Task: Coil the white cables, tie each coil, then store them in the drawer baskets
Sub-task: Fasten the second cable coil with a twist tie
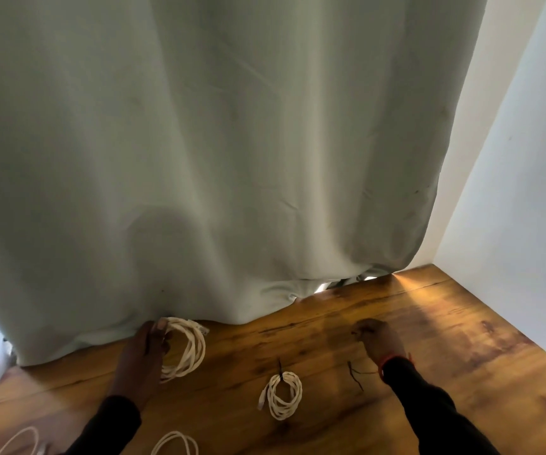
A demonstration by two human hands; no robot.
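Two hands work over a wooden table [396,310] hung at the back with a pale green curtain [232,142]: the left hand [143,359] grips a coiled white cable [193,349] near the curtain's hem, while the right hand [380,339] pinches a thin dark tie [358,333]. Between them lies a tied white coil [283,397], another dark tie [354,376] lies just beside the right wrist, and two loose white cables [176,443] show at the table's near edge.
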